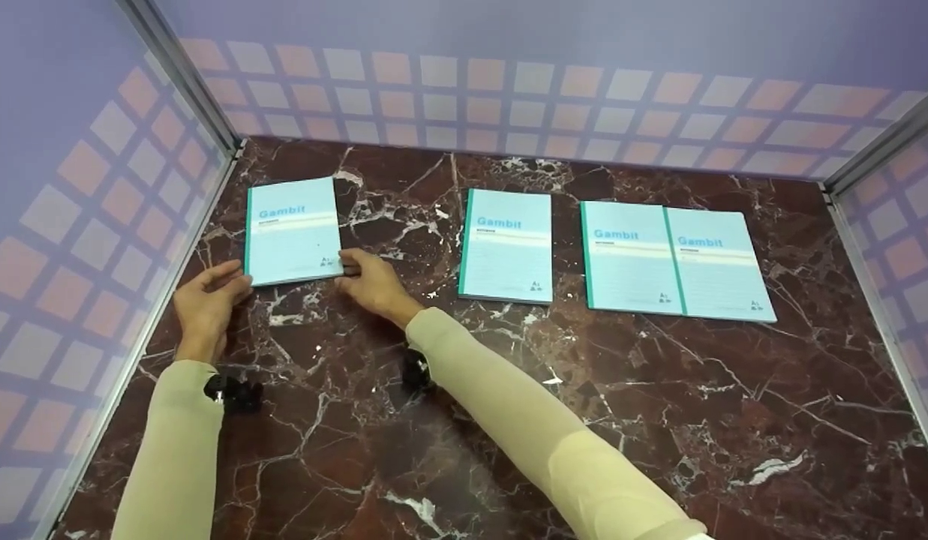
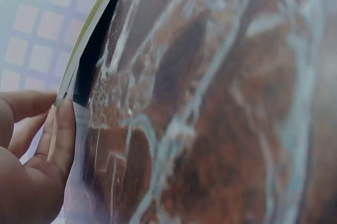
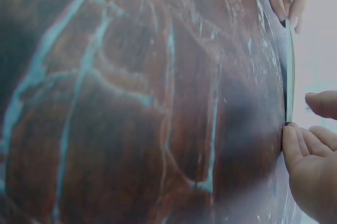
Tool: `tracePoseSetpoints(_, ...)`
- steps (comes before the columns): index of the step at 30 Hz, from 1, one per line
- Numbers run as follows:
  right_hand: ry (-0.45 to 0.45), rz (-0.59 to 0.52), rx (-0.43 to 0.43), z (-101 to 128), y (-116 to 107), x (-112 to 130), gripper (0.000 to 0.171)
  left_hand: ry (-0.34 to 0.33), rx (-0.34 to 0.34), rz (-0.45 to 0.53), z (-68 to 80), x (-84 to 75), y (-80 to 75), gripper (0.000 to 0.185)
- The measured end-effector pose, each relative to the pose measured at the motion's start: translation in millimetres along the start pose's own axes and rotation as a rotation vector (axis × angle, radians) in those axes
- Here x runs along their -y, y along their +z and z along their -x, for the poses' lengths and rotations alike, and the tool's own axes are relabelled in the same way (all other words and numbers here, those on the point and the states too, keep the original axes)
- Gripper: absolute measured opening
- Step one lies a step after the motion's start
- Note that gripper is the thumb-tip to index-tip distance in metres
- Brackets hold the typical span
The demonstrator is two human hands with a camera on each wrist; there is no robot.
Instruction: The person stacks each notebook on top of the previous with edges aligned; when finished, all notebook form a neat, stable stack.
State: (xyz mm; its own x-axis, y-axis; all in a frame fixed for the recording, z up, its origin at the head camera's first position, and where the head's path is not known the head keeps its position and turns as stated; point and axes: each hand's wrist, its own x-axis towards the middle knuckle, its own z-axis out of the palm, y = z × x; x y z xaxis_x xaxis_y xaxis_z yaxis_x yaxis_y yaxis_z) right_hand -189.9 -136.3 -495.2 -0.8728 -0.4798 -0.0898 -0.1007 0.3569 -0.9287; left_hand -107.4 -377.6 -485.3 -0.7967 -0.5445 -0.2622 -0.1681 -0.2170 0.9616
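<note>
A pale blue notebook [image 1: 295, 232] with a green spine and "Gambit" on its cover lies at the left end of the row. My left hand [image 1: 208, 304] is at its lower left corner; in the left wrist view the thumb and fingers [image 2: 64, 129] pinch that corner. At the lower right corner is my right hand [image 1: 373, 285], its fingertips touching the edge. In the right wrist view one digit of the right hand [image 3: 316, 153] stands apart from the notebook's thin edge [image 3: 289, 76], while the others meet the corner.
A similar notebook [image 1: 506, 247] lies in the middle. Two more, a left one [image 1: 630, 259] and a right one [image 1: 719, 266], lie side by side at the right. The dark red marble tabletop [image 1: 343, 450] is bounded by checkered panels, including the back panel [image 1: 509, 97].
</note>
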Motion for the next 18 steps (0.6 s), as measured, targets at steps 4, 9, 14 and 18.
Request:
tracePoseSetpoints(4,0.000,-0.038,-0.023,0,-5,-3,0.048,-0.040,0.102,0.068,6.1,-6.5,-0.3,0.036)
tracePoseSetpoints(9,0.014,-0.075,-0.066,-1,-13,-8,0.043,0.006,0.206,0.038,9.7,-8.9,0.8,0.032)
tracePoseSetpoints(14,0.053,-0.163,-0.103,-1,-21,-12,0.038,-0.024,0.239,0.213,12.8,-10.3,6.6,0.030)
tracePoseSetpoints(18,0.098,-0.368,-0.084,0,-27,-13,0.039,-0.059,0.237,0.331,17.4,-14.2,14.5,0.027)
